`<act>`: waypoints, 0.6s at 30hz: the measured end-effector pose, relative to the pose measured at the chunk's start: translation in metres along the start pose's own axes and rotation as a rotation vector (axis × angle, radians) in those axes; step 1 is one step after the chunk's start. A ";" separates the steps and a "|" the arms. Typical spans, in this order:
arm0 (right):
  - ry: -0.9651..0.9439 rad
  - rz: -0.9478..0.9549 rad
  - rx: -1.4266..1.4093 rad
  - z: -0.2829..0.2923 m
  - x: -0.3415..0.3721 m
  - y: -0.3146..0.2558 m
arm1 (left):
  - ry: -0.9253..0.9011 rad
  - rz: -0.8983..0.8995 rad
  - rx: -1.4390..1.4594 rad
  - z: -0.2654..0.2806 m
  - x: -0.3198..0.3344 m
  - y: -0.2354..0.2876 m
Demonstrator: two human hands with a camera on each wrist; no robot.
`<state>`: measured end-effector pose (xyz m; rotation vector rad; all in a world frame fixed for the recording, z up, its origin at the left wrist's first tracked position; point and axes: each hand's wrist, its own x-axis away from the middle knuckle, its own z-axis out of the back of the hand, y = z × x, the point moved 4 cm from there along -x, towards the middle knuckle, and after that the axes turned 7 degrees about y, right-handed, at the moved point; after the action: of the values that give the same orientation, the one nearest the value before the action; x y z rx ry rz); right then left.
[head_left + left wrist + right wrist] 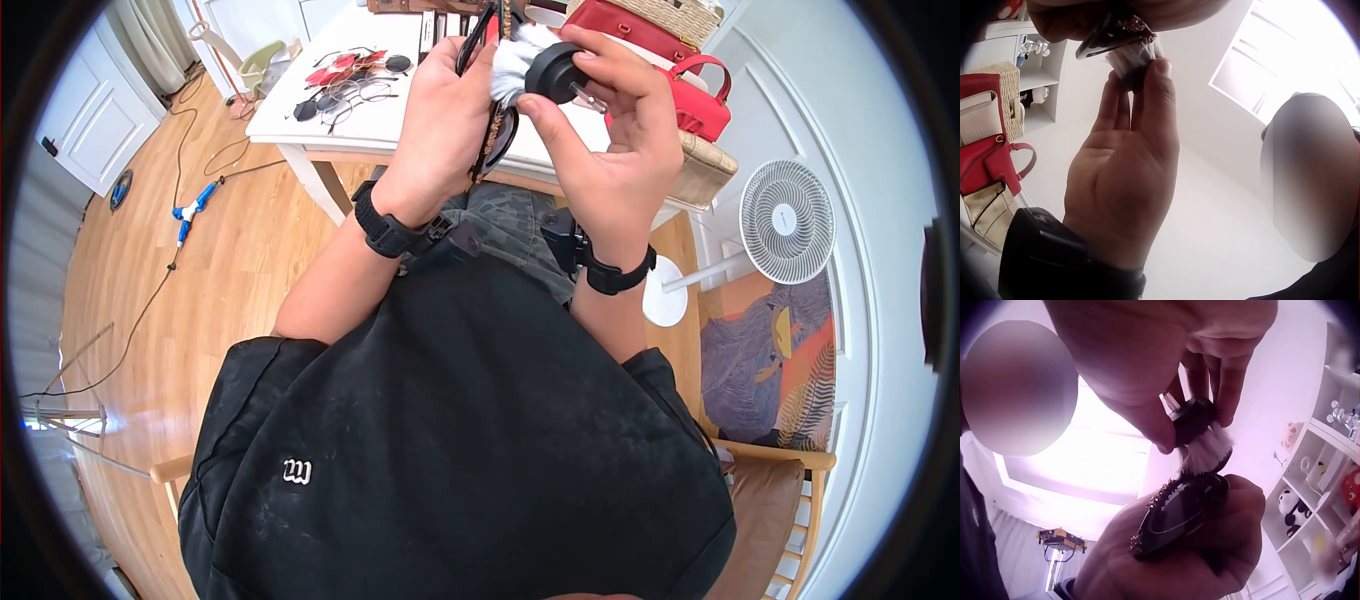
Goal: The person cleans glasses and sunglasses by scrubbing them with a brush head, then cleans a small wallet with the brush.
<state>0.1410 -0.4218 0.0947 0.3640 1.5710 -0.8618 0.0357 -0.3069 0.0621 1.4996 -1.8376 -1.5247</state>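
My left hand (440, 130) grips dark sunglasses (1175, 512) whose frame is edged with gold-brown sparkling trim. In the head view they stand almost edge-on. My right hand (630, 125) pinches a short brush by its round black base (556, 74), thumb on one side and fingertips on the other. Its white bristles (1207, 450) lie against the upper part of the sunglasses in the right wrist view. A small clear stub (590, 98) sticks out of the back of the base. Both hands are raised over the near edge of the white table (270, 120).
Several eyeglasses and sunglasses (350, 85) lie on the table's left part. To the right stand a red handbag (700, 105), a woven bag (670, 15) and a gold bag (708, 172). A white fan (787, 222) is at the right; a blue cable connector (195, 205) lies on the floor.
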 end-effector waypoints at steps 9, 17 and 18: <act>-0.172 -0.025 0.045 0.004 -0.005 -0.005 | -0.015 0.028 0.161 0.001 0.000 -0.004; -0.493 -0.057 -0.049 0.010 -0.009 -0.019 | 0.150 -0.014 0.144 -0.001 0.007 0.004; -0.493 -0.057 -0.049 0.010 -0.009 -0.021 | 0.149 -0.014 0.144 -0.001 0.008 0.007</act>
<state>0.1357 -0.4404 0.1099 0.0608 1.1449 -0.8758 0.0299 -0.3146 0.0657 1.6455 -1.8866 -1.2722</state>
